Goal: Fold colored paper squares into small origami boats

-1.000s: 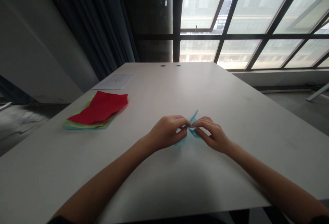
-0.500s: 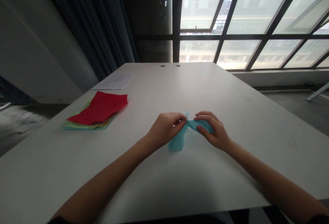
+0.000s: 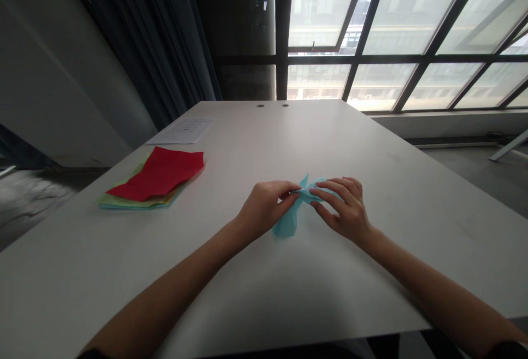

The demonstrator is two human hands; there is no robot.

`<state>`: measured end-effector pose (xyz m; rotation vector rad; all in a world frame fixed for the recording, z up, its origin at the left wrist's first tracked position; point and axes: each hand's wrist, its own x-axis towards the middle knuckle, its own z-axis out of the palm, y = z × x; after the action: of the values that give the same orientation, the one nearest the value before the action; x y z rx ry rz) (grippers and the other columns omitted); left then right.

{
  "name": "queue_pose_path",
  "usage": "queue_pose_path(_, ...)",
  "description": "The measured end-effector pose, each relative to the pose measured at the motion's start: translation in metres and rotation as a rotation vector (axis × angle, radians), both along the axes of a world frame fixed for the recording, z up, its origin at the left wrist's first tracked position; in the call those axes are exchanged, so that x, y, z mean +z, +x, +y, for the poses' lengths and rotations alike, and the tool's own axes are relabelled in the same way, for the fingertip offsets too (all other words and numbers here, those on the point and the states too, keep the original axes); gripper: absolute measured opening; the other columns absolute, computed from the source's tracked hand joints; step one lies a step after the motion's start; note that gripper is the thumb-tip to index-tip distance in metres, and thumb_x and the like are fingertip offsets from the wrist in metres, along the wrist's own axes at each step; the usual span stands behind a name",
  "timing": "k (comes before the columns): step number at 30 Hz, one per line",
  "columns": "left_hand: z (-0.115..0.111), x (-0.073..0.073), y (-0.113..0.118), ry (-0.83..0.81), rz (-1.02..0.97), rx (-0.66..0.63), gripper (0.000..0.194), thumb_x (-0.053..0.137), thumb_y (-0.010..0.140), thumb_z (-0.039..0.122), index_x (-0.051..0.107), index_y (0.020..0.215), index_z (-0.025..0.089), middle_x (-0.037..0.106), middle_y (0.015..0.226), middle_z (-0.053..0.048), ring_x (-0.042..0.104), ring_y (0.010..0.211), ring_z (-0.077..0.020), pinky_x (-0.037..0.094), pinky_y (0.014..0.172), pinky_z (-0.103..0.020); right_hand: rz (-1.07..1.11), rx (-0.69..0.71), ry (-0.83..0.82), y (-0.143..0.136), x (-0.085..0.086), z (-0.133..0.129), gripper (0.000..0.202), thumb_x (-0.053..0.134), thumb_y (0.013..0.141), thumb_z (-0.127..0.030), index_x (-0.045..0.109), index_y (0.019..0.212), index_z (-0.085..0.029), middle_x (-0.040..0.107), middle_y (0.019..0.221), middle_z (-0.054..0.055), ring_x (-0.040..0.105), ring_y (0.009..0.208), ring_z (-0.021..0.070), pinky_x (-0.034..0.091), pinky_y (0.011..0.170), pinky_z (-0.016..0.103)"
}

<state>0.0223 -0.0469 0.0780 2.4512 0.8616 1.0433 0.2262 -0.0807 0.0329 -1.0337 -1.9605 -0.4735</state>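
A light blue sheet of paper (image 3: 286, 223), crumpled and gathered at its middle, is held just above the white table. My left hand (image 3: 270, 202) is closed on it, thumb and forefinger pinching the gathered part from the left. From the right, my right hand (image 3: 345, 208) has its thumb and fingers closed loosely around the other end, the fingers lying partly over the paper. One small point of paper sticks up between the hands, and a wider flap hangs down beside my left thumb. My right fingers hide part of the paper.
On the left of the white table (image 3: 247, 133) lies a stack of coloured sheets with a red sheet (image 3: 165, 175) on top. Behind it is a printed white page (image 3: 181, 131). A dark curtain (image 3: 152, 40) hangs beyond the table's left side, with windows at the back.
My right fingers have shifted left, nearer my left hand, and spread over the paper's right part. The upright point stands out more, and the hanging flap has moved slightly. My left hand stays put.
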Motion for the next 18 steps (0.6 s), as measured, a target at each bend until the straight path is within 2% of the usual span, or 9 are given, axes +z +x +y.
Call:
queue_pose_path(7, -0.0035, 0.0037, 0.0011, -0.071, 0.004, -0.043, 0.022, 0.053, 0.078, 0.021, 0.062, 0.098, 0.02, 0.069, 0.082, 0.001, 0.063, 0.068, -0.0107, 0.05, 0.066, -0.021, 0.039, 0.027, -0.003, -0.0003, 0.0, 0.0007, 0.024, 0.057, 0.078, -0.018, 0.058, 0.101, -0.027, 0.068, 0.084, 0.0, 0.06, 0.075, 0.0146, 0.036, 0.082, 0.035)
queue_pose_path(11, -0.0043, 0.0032, 0.0015, -0.048, 0.023, -0.07, 0.024, 0.053, 0.078, 0.017, 0.062, 0.099, 0.02, 0.068, 0.091, 0.0, 0.064, 0.075, -0.0117, 0.051, 0.069, -0.022, 0.045, 0.047, -0.017, 0.0002, -0.0014, 0.0001, 0.016, 0.056, 0.079, -0.019, 0.06, 0.092, -0.028, 0.068, 0.084, -0.002, 0.061, 0.076, 0.0132, 0.033, 0.086, 0.035)
queue_pose_path(15, -0.001, -0.0012, 0.0009, 0.013, 0.026, -0.017, 0.023, 0.052, 0.078, 0.017, 0.064, 0.097, 0.02, 0.069, 0.09, -0.001, 0.065, 0.075, -0.0138, 0.051, 0.068, -0.023, 0.075, 0.029, -0.039, 0.0, 0.0001, 0.0, 0.019, 0.059, 0.077, -0.024, 0.061, 0.095, -0.029, 0.066, 0.09, 0.0, 0.058, 0.085, 0.0173, 0.036, 0.084, 0.036)
queue_pose_path(18, 0.0025, -0.0029, -0.0003, 0.044, 0.022, 0.036, 0.023, 0.052, 0.078, 0.018, 0.064, 0.098, 0.02, 0.069, 0.09, -0.001, 0.065, 0.075, -0.0147, 0.052, 0.069, -0.024, 0.199, -0.084, -0.078, 0.002, 0.0038, 0.0028, 0.026, 0.059, 0.075, -0.031, 0.059, 0.101, -0.025, 0.061, 0.095, 0.006, 0.054, 0.092, 0.023, 0.039, 0.083, 0.039)
